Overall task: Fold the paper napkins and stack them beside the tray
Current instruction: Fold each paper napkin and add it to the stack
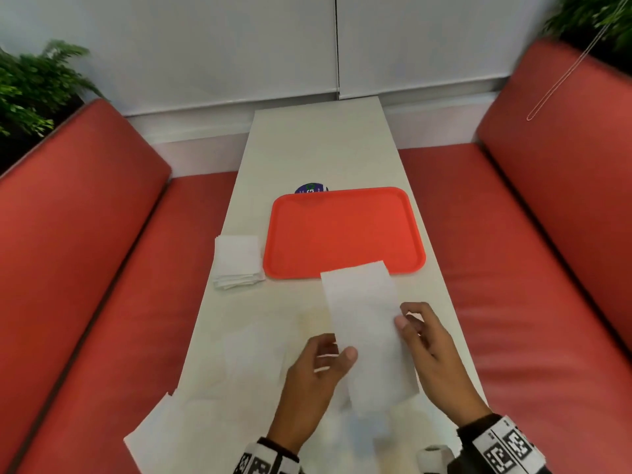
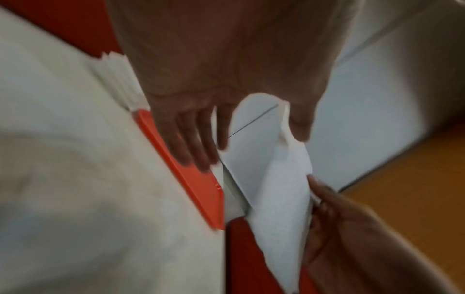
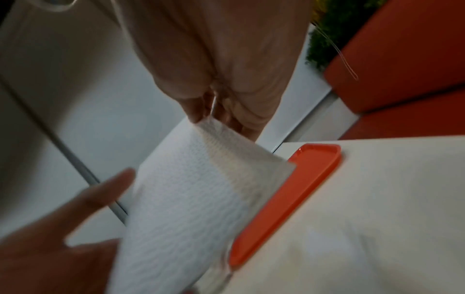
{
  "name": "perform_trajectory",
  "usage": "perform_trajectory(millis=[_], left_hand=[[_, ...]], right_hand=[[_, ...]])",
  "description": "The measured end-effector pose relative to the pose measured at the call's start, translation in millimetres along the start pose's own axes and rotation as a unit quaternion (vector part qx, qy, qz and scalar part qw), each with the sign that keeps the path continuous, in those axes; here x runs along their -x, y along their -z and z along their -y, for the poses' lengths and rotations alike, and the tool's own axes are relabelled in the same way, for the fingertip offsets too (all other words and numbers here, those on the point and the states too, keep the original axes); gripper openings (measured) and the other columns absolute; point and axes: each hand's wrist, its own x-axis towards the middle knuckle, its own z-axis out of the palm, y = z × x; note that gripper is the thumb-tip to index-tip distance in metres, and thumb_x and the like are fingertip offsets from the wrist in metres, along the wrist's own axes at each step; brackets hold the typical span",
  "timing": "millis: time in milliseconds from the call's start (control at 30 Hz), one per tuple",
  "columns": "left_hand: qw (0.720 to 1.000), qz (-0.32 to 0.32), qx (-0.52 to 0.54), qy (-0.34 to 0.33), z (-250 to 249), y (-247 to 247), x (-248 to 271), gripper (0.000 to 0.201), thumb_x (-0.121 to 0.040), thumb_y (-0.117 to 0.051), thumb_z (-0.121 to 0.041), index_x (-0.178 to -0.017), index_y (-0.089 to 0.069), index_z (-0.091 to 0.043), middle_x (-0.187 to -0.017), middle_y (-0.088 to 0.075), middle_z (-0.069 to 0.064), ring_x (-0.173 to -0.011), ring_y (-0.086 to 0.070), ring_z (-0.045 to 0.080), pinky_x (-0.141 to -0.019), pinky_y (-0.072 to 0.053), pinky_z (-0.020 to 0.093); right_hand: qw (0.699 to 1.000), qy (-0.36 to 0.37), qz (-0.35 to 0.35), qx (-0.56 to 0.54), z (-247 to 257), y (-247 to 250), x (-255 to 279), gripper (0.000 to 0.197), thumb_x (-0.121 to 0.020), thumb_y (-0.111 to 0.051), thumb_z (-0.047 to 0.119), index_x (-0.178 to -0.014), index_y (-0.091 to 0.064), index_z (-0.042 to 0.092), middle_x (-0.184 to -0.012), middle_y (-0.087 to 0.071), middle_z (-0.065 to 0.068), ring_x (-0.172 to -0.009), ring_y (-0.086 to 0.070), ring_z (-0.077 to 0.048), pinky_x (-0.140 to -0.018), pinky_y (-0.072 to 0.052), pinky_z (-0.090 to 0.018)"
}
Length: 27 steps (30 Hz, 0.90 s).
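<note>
The stack of folded napkins (image 1: 238,261) lies on the tabletop (image 1: 318,148) just left of the orange tray (image 1: 342,230). My left hand (image 1: 319,367) pinches the long napkin (image 1: 366,330) by its left edge; my right hand (image 1: 424,336) pinches its right edge, lifting it at the tray's near rim.

Head view: bright, even, diffuse illumination; no hard shadows on the tabletop (image 1: 318,152). Wide-angle distortion bends the benches (image 1: 85,206) outward at the frame edges. Plants (image 1: 30,87) in the upper corners are smeared. The napkin (image 1: 366,333) is soft near the bottom edge. Wrist views: dimmer, with heavy motion blur throughout. Both palms are overexposed and unfocused. The tray (image 3: 289,195) rim shows slight glare.
</note>
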Motion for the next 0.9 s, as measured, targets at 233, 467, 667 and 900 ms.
perform_trajectory(millis=[233,467,667,900], left_hand=[[0.986,0.021,0.155,-0.058,-48,-22,4,0.024,-0.091,-0.069,-0.023,-0.113,-0.075,-0.015,-0.109,-0.078,0.005,-0.103,-0.074,0.026,-0.090,-0.058,0.047],[0.980,0.014,0.144,-0.133,-66,-22,10,0.018,-0.093,-0.065,-0.020,-0.105,-0.077,-0.016,-0.100,-0.079,0.011,-0.099,-0.074,0.030,-0.083,-0.061,0.039],[0.972,0.026,0.128,-0.194,-84,-12,16,0.023,-0.088,-0.065,-0.015,-0.102,-0.080,-0.026,-0.099,-0.079,0.008,-0.092,-0.075,0.023,-0.075,-0.062,0.036],[0.965,0.065,0.114,-0.226,-94,13,14,0.013,-0.088,-0.076,-0.028,-0.101,-0.078,-0.028,-0.088,-0.074,0.011,-0.084,-0.070,0.019,-0.076,-0.061,0.035]], right_hand=[[0.989,-0.033,-0.013,-0.146,33,16,7,0.031,-0.084,-0.069,0.026,-0.115,-0.063,0.024,-0.096,-0.076,-0.006,-0.089,-0.075,-0.026,-0.077,-0.060,-0.043],[0.977,-0.037,-0.010,-0.209,45,33,9,0.043,-0.083,-0.072,0.009,-0.123,-0.067,0.021,-0.082,-0.068,-0.003,-0.076,-0.071,-0.018,-0.068,-0.058,-0.028],[0.982,-0.017,-0.004,-0.190,52,38,6,0.045,-0.077,-0.077,0.008,-0.120,-0.071,0.022,-0.073,-0.062,0.006,-0.068,-0.063,-0.015,-0.065,-0.053,-0.019],[0.966,-0.074,0.109,-0.220,58,37,-1,0.033,-0.082,-0.071,0.004,-0.111,-0.066,-0.012,-0.103,-0.073,-0.014,-0.082,-0.073,-0.020,-0.070,-0.057,-0.024]])
